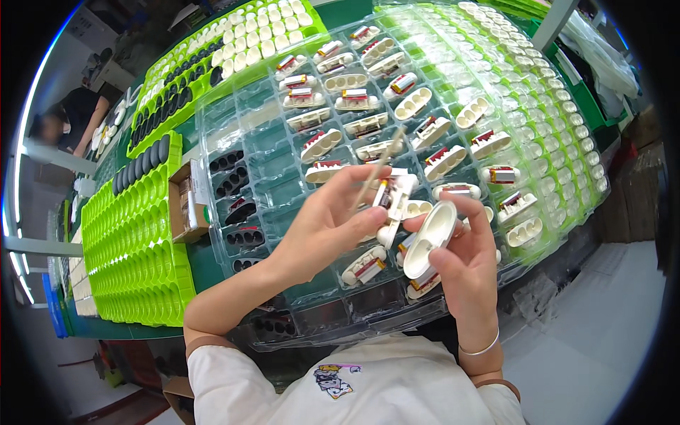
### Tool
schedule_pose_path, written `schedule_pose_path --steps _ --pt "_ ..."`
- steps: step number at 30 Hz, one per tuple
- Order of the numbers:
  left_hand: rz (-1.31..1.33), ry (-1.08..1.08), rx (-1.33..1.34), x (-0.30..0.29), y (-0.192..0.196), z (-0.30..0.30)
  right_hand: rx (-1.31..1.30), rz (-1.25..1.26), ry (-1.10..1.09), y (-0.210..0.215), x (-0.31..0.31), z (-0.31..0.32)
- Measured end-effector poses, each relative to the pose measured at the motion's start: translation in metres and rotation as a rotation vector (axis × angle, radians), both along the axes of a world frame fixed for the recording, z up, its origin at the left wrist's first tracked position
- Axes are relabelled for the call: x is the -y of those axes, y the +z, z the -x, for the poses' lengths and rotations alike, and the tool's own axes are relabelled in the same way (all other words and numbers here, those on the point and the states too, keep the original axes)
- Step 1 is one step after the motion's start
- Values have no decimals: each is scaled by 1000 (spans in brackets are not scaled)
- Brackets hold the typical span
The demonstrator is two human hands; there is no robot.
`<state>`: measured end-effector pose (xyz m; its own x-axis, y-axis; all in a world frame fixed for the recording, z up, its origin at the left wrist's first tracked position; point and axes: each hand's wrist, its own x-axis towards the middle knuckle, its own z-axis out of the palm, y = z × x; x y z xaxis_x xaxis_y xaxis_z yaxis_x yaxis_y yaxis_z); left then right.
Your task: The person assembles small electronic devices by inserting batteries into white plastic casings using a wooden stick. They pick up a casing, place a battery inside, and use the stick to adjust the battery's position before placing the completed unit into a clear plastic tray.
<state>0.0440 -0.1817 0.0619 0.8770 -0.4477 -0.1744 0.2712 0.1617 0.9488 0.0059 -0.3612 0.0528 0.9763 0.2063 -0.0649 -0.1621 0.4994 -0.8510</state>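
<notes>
My left hand [333, 219] pinches a thin wooden stick [377, 168] and a small white insert with a red and gold part [392, 197]. My right hand [464, 265] grips a white oval plastic shell [428, 239], tilted, just right of the left hand's fingertips. Both hands hover over a clear plastic blister tray [283, 142] whose pockets hold more white shells with red and gold parts. The stick points up and to the right over the tray.
Black oval shells [237, 180] fill the tray's left column. A small cardboard box [188, 202] sits left of it. Bright green trays [134, 248] lie at left, another with white and black shells [227, 42] at the back. Stacked clear trays [552, 99] are at right. A person [78, 117] works at far left.
</notes>
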Motion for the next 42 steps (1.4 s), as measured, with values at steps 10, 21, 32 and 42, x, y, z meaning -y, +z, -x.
schedule_pose_path --steps 10,21,32,42 --pt "-225 67 360 -1 -9 7 89 126 -57 1 3 -2" --pt "-250 56 348 0 -9 7 112 219 -43 2 3 -4" --pt "-250 57 373 -1 -12 10 90 247 -43 1 0 -4" --pt "-234 45 403 0 -11 11 113 254 -65 1 -2 -3"
